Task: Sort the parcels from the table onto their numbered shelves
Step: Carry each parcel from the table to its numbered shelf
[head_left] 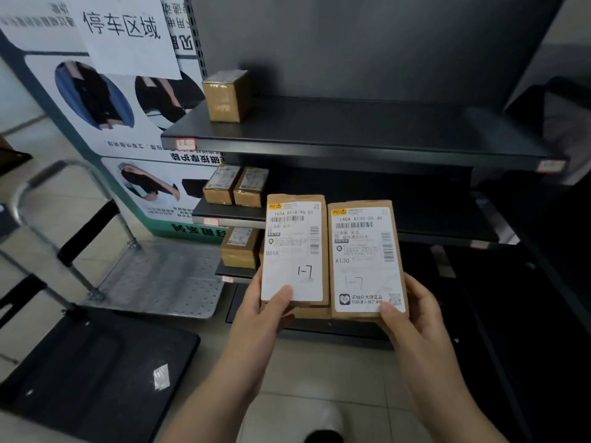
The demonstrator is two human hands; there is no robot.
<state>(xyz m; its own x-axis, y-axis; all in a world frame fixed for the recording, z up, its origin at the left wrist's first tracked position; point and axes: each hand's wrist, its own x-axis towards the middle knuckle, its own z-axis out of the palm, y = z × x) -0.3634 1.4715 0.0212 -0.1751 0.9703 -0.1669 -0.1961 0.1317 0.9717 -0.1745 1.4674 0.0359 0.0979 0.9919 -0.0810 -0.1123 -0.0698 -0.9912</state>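
Dark metal shelving (351, 145) stands in front of me, each level tagged at its front edge. My left hand (265, 311) grips the left parcel (295, 251) by its bottom end, thumb on the label. My right hand (412, 311) grips the right parcel (364, 260) the same way. I hold both upright, side by side, just in front of the middle shelf (441, 219). Both are handwritten 1-7. The top tag (185, 143) seems to read 1-6, and a box (240, 247) on the level below seems marked 1-8, so I judge the middle shelf is mine, though I can't read its tag (211, 222). I should check that tag first, then slide each parcel in flat beside the two small boxes (236, 185), label outward, one hand at a time.
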